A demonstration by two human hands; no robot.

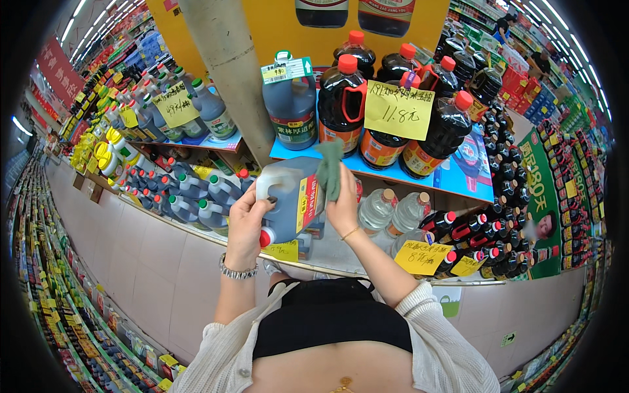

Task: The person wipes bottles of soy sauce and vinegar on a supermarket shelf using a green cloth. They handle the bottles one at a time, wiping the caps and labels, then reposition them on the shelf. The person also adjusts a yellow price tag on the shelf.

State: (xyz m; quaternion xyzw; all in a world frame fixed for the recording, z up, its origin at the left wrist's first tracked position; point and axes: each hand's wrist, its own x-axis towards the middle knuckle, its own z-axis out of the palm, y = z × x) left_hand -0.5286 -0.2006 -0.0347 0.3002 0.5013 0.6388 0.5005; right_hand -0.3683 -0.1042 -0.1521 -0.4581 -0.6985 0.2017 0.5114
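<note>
My left hand (pixel 248 213) grips the pale handle of a plastic jug (pixel 287 196) of dark liquid. The jug is tilted, its red cap toward me and its red and yellow label facing up and right. In my right hand (pixel 342 199) is a folded green cloth (pixel 330 169), held against or just beside the base end of the jug; contact is hard to tell. Behind the jug, a large vinegar jug (pixel 290 113) and several dark bottles with red caps (pixel 339 105) stand on a blue-covered shelf (pixel 314 153).
A grey pillar (pixel 226 69) rises behind the shelf. Lower down are small jugs (pixel 189 189) at left, clear bottles (pixel 377 211) and dark bottles (pixel 471 233) at right. Handwritten yellow price cards (pixel 399 110) hang in front of bottles. Two people (pixel 503 28) are far off at upper right.
</note>
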